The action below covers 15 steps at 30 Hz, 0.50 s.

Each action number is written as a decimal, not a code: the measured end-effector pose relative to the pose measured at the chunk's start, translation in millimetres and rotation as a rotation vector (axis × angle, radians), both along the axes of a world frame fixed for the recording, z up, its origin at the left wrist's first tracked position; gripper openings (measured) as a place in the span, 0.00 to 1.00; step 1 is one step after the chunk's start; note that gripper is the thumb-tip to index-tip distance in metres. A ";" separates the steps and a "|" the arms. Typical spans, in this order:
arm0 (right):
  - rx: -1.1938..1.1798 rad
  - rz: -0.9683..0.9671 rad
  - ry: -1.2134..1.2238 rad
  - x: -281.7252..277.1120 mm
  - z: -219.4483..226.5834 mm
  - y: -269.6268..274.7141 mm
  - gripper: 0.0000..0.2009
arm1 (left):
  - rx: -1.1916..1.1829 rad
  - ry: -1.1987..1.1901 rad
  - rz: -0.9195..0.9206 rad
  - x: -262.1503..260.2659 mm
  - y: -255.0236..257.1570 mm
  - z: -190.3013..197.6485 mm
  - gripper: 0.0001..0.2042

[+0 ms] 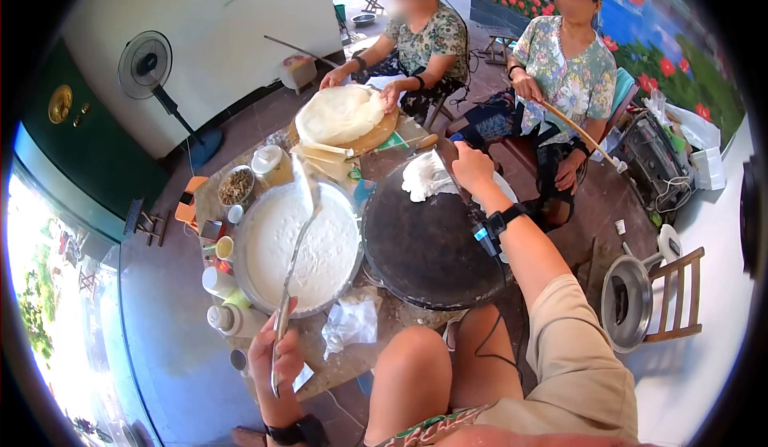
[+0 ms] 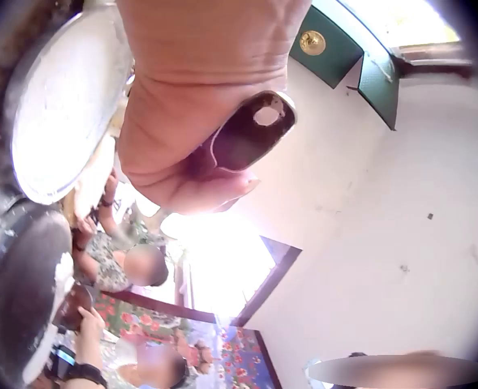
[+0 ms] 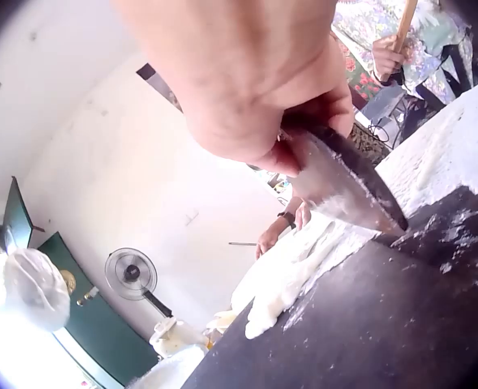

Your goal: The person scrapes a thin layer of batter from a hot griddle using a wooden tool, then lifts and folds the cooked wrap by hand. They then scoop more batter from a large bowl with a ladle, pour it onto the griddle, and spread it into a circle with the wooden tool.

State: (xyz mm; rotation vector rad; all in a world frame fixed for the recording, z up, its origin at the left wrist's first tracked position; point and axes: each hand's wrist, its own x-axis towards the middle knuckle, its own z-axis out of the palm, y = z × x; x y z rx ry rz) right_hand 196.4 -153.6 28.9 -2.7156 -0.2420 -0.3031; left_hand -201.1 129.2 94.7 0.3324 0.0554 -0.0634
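Note:
My left hand [image 1: 274, 357] [image 2: 198, 121] grips the handle of a long metal utensil [image 1: 294, 259], whose white-coated broad end is above a large metal basin [image 1: 359, 227] of white batter [image 1: 276, 235]. Its handle end [image 2: 255, 131] shows in the left wrist view. My right hand [image 1: 474, 167] [image 3: 255, 97] holds a flat, dark-edged scraper [image 3: 344, 182] tilted against a round black griddle [image 1: 432, 243] [image 3: 360, 308]. A soft white mass of batter or dough [image 1: 426, 177] [image 3: 291, 275] lies beside the scraper at the griddle's far side.
Across the table, a seated person's hands touch a stack of pale thin sheets [image 1: 340, 115] on a round board. Another seated person holds a wooden stick [image 1: 576, 127]. Cups, a jug [image 1: 232, 319], a filled bowl [image 1: 237, 185] and a crumpled plastic bag [image 1: 350, 323] surround the basin.

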 end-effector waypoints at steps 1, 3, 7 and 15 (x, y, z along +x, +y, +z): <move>-0.043 0.049 -0.017 -3.7 1.1 6.0 0.18 | -0.014 0.069 0.042 -2.1 4.1 -10.1 0.27; -0.125 0.145 -0.054 -17.8 2.3 19.0 0.17 | -0.039 0.204 0.123 -4.3 12.0 -29.6 0.25; -0.225 0.412 -0.129 -61.5 9.2 35.3 0.16 | 0.065 0.382 0.203 -6.2 27.1 -66.4 0.21; -0.282 0.182 -0.250 -13.1 -1.0 19.3 0.13 | 0.344 0.606 0.223 -14.3 42.2 -117.3 0.20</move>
